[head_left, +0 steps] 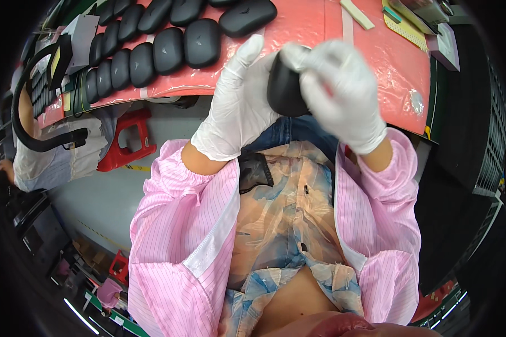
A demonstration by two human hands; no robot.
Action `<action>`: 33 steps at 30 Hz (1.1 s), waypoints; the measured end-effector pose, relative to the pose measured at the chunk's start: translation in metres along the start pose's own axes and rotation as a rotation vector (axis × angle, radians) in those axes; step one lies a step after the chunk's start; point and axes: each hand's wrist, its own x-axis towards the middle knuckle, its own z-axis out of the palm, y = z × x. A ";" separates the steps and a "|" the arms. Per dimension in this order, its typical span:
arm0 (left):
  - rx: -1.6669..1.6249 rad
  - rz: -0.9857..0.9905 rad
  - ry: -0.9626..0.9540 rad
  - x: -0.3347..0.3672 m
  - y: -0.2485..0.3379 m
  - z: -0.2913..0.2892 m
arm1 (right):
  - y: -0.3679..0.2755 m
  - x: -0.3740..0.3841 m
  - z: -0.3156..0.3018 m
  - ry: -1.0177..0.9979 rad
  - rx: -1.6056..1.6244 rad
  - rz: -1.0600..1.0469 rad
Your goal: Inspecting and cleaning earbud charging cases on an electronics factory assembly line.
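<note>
A smooth black rounded case [287, 89] is held over the near edge of the pink-covered table. My left hand [239, 98], in a white glove, grips the case from its left side, thumb pointing up. On the case's right side is my gloved right hand [346, 92], blurred by motion, its fingers curled in against the upper part of the case. Whatever those fingers may pinch is too smeared to make out. Rows of similar black cases [168, 50] lie on the table to the left of my hands.
The pink table cover [399, 90] bears a pale strip [357, 14] and a yellow perforated sheet [405, 28] at the far right. At the left stand a black curved lamp arm [22, 112] and a red stool [130, 140]. Another person's sleeve [62, 149] shows beside them.
</note>
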 end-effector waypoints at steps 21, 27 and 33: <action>-0.204 0.175 0.114 0.017 -0.006 -0.001 | -0.002 -0.059 0.035 0.061 0.333 0.000; -0.555 -0.075 -0.301 0.035 -0.003 -0.034 | 0.002 -0.066 0.012 0.361 0.405 0.308; -0.417 -0.068 -0.292 0.027 -0.012 -0.017 | 0.009 0.003 -0.011 0.204 0.282 0.173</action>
